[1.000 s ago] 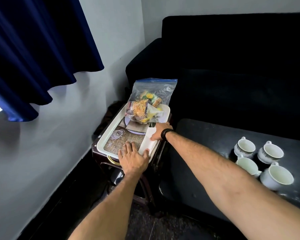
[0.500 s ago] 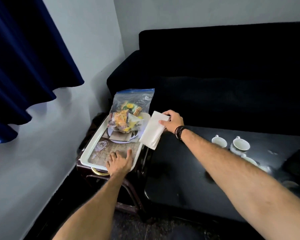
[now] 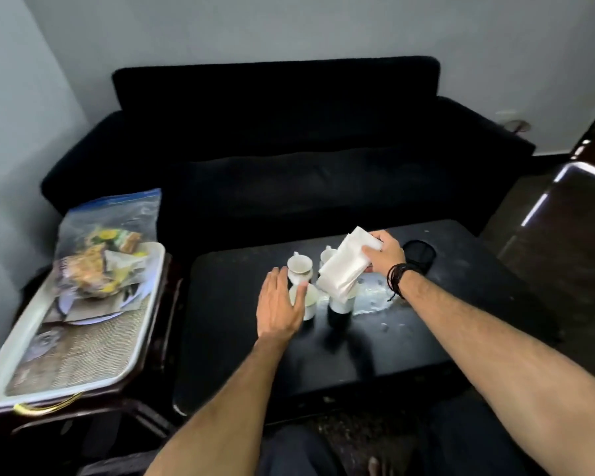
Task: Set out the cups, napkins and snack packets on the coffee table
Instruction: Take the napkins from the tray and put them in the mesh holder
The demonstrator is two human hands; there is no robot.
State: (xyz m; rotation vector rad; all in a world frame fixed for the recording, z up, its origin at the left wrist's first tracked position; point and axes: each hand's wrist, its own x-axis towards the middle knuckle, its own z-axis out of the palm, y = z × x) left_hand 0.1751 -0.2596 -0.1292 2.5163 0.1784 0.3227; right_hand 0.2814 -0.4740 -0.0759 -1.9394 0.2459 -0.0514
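Observation:
My right hand [image 3: 383, 255] grips a stack of white napkins [image 3: 344, 267] above the cluster of white cups [image 3: 301, 264] on the black coffee table [image 3: 443, 314]. The napkins hide part of the right-hand cups. Fingers spread and holding nothing, my left hand [image 3: 279, 305] hovers just left of the nearest cup [image 3: 306, 298]. The clear zip bag of snack packets [image 3: 100, 252] lies on the white tray [image 3: 145, 324] on the side table at the left.
A black sofa [image 3: 289, 156] runs behind the coffee table. A dark round object [image 3: 419, 254] sits on the table behind my right wrist, beside a crumpled clear wrapper [image 3: 373, 298]. A dark wooden piece of furniture [image 3: 581, 201] stands at the right.
My right hand has carried the napkins from the tray over to the cups on the coffee table. My left hand left the tray and moved beside the cups. The view swung right.

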